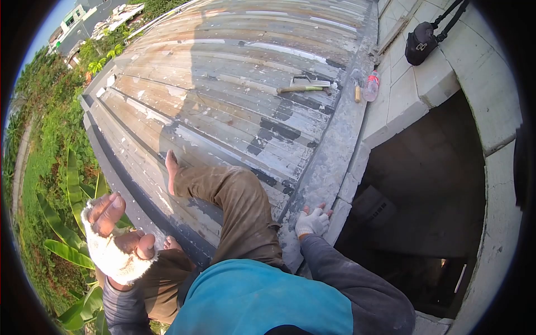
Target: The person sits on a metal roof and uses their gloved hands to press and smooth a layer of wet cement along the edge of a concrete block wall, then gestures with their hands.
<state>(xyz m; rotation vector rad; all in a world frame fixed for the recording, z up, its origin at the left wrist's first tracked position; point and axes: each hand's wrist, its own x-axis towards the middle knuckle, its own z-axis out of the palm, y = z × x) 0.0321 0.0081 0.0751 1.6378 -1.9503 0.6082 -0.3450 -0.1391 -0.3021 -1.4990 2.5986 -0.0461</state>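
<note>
My left hand (120, 240), in a worn whitish fingerless glove, is raised close to the camera at the lower left. Its fingers are half curled, the thumb stands apart from them, and nothing shows between. My right hand (314, 221), also in a pale fingerless glove, rests on the grey concrete ledge (329, 167) beside the corrugated roof (223, 106). Its fingers are spread toward the block edge by the dark opening. My bare foot (172, 170) is planted on the roof sheets, and the other foot (172, 243) is near the roof's dark edge.
A tool with a yellowish handle (301, 87) lies on the roof. On the ledge are a clear plastic bottle (371, 86) and a small tan cylinder (357, 93). A black bag (420, 44) sits on pale blocks. A deep dark opening (424, 178) gapes at right; greenery (50, 156) lies below left.
</note>
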